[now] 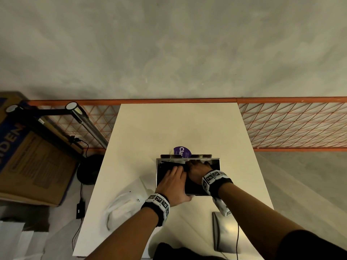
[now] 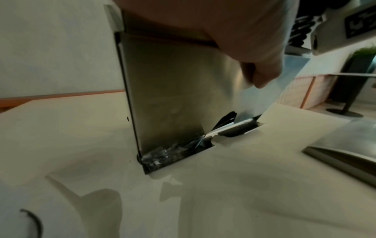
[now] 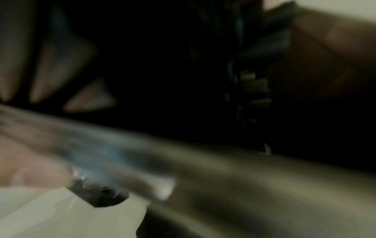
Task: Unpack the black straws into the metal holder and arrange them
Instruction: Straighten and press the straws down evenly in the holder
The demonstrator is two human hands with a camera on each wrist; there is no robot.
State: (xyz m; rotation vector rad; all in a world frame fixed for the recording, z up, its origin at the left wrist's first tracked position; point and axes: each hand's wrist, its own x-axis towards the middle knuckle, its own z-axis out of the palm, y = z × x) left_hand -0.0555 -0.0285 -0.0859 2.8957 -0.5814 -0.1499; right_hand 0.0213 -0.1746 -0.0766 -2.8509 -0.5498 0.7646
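Pale tabletop (image 1: pixel 169 128) against a grey wall, orange wire mesh (image 1: pixel 293 124) behind it on both sides. To the left, off the table, a large cardboard box (image 1: pixel 33 166) and a black desk lamp (image 1: pixel 75 109).

Standing near the table's middle: metal holder (image 1: pixel 216 162), an open-topped shiny box, interior dark with black straws (image 1: pixel 169 164). From the left wrist view, holder (image 2: pixel 173 96) seen upright, with crinkled clear wrapping and black straw ends (image 2: pixel 225 120) visible at its foot. Just behind the holder, a purple round label (image 1: pixel 183 152), partly hidden (only "Cla" legible).

Nearer the body: a loose white plastic bag (image 1: pixel 124 207) left of the holder, and a flat metal lid or plate (image 1: pixel 225 231) at the right front.

2 hands, both at the holder's open top. Left hand (image 1: pixel 173 184) laid over the near-left rim, fingers extended across the straws, thumb (image 2: pixel 262 77) down the outer near wall; more pressing than gripping. Right hand (image 1: pixel 197 171) reaching into the opening from the right, fingers curled downward among the straws; cannot tell whether anything is actually pinched, the right wrist view being dark and blurred.
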